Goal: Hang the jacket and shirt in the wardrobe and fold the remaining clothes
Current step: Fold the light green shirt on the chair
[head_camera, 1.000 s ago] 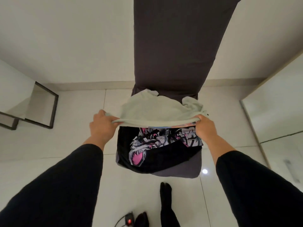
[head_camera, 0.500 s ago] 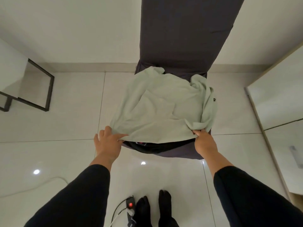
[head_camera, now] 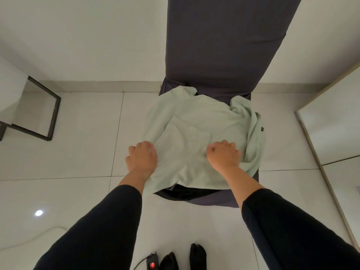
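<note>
Both hands curled — left hand [head_camera: 141, 158] | right hand [head_camera: 223, 154] | gripping pale-green garment [head_camera: 196, 121]

One head-worn wide-angle view looks steeply down and forward, close above a dark grey fabric-covered chair [head_camera: 220, 45] standing on glossy white floor tiles [head_camera: 78, 152]

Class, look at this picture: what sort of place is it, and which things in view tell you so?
Probably a room in a home: a covered chair with a pale green garment spread on it, a glossy tiled floor, and a power strip by the person's feet.
</note>
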`<state>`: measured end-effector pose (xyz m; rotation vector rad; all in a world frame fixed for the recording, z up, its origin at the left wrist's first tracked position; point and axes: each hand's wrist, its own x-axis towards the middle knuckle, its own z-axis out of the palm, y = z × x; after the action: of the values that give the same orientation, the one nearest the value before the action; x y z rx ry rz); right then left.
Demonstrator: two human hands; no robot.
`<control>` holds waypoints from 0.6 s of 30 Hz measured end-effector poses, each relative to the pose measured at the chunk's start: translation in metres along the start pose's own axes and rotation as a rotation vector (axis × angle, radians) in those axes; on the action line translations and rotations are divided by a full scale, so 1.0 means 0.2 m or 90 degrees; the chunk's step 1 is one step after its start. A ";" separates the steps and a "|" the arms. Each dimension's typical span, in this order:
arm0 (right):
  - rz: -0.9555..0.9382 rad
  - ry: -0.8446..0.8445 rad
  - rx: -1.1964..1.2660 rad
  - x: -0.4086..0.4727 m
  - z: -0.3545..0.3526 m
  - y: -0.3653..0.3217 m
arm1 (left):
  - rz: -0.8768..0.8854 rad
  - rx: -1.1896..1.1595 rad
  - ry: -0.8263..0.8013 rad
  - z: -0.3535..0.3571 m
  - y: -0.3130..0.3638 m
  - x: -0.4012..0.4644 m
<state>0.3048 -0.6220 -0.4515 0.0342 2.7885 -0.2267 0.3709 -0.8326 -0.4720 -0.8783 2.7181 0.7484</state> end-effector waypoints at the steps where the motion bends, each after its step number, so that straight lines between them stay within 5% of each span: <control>1: 0.029 -0.046 0.022 0.05 0.00 -0.04 | 0.004 -0.013 -0.005 0.01 0.04 0.05; 5: 0.159 -0.122 0.157 0.22 0.05 -0.11 | -0.003 -0.025 -0.053 0.06 0.16 0.24; 12: 0.196 -0.125 0.449 0.38 0.08 -0.08 | -0.042 -0.053 -0.084 0.15 0.30 0.39; 18: 0.183 -0.033 0.604 0.45 0.06 -0.09 | -0.070 -0.278 0.025 0.14 0.29 0.44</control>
<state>0.2237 -0.6420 -0.4909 0.6263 2.3200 -1.3949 0.2668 -0.8218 -0.5008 -1.1249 2.5506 1.3427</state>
